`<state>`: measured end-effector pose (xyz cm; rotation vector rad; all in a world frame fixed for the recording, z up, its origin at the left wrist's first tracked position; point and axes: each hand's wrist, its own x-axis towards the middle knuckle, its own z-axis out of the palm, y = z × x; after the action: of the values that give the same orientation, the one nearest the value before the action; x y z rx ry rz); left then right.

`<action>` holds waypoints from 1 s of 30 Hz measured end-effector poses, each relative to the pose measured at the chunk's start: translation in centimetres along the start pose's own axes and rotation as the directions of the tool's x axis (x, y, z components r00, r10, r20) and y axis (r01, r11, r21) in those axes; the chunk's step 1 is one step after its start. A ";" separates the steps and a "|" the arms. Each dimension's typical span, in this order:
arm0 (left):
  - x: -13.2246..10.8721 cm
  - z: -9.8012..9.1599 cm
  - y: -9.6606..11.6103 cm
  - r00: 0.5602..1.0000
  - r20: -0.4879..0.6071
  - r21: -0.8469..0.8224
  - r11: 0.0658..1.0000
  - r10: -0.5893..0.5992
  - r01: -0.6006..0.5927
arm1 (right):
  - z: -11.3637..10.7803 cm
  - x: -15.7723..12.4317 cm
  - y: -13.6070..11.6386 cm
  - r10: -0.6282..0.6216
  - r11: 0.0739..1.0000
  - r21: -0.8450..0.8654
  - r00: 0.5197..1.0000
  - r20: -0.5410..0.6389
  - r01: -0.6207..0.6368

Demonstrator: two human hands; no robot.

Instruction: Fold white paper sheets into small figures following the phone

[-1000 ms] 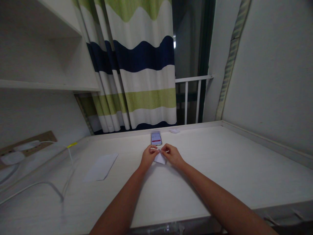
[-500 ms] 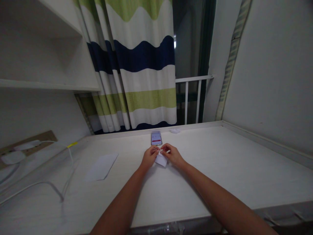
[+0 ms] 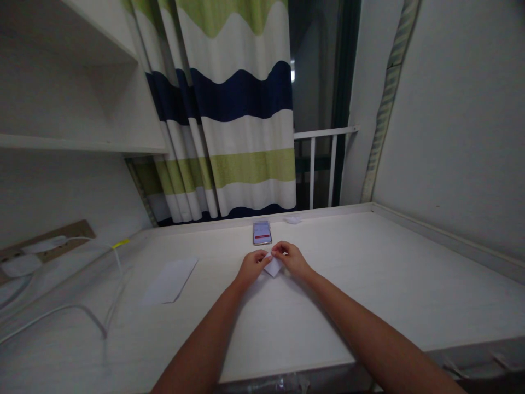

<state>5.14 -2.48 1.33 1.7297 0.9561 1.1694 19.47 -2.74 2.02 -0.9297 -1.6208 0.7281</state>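
Note:
A small folded piece of white paper point(image 3: 273, 266) sits between my two hands, just above the white desk point(image 3: 369, 284). My left hand point(image 3: 251, 266) pinches its left side with curled fingers. My right hand point(image 3: 290, 258) pinches its upper right edge, fingers bent over it. A phone point(image 3: 261, 232) with a lit screen lies flat on the desk just beyond my hands.
A flat white sheet point(image 3: 170, 280) lies on the desk to the left. White cables point(image 3: 82, 309) run from a wall socket strip point(image 3: 36, 249) at far left. A small paper scrap point(image 3: 292, 220) rests near the striped curtain point(image 3: 233, 109). Shelves point(image 3: 74, 143) hang at the upper left.
The small paper has been turned and reworked between my fingers; my hands have drawn a little closer together and stayed in the same spot on the desk.

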 end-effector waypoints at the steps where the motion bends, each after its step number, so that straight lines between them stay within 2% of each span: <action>1: 0.0 -0.1 -0.1 1.000 0.007 0.002 1.000 0.003 -0.003 | 0.0 0.1 0.0 0.007 1.000 0.022 1.000 -0.001 -0.007; 8: 0.0 -0.2 0.0 1.000 -0.002 0.007 1.000 0.013 -0.013 | 0.0 0.1 0.3 0.110 0.982 0.145 0.992 0.068 -0.119; 15: 0.0 0.2 0.5 0.997 0.011 -0.116 0.990 -0.080 0.081 | -0.2 0.4 0.6 0.129 0.972 0.198 0.992 0.012 -0.129; 19: -0.1 0.0 1.0 0.997 -0.045 -0.124 0.990 -0.070 0.064 | -0.4 0.5 0.5 0.176 0.948 0.270 0.984 -0.002 -0.169; 25: 0.2 -0.6 1.1 0.983 -0.171 -0.132 0.990 -0.061 0.039 | -0.2 0.2 0.8 0.222 0.917 0.319 0.970 0.095 -0.241; 30: 0.2 -0.7 1.0 0.986 -0.152 -0.187 0.982 -0.068 0.038 | -0.4 0.3 0.6 0.213 0.912 0.351 0.976 0.042 -0.214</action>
<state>4.64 -2.54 2.50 1.4741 0.9505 1.3320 19.98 -2.16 1.79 -0.8460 -1.3406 1.1321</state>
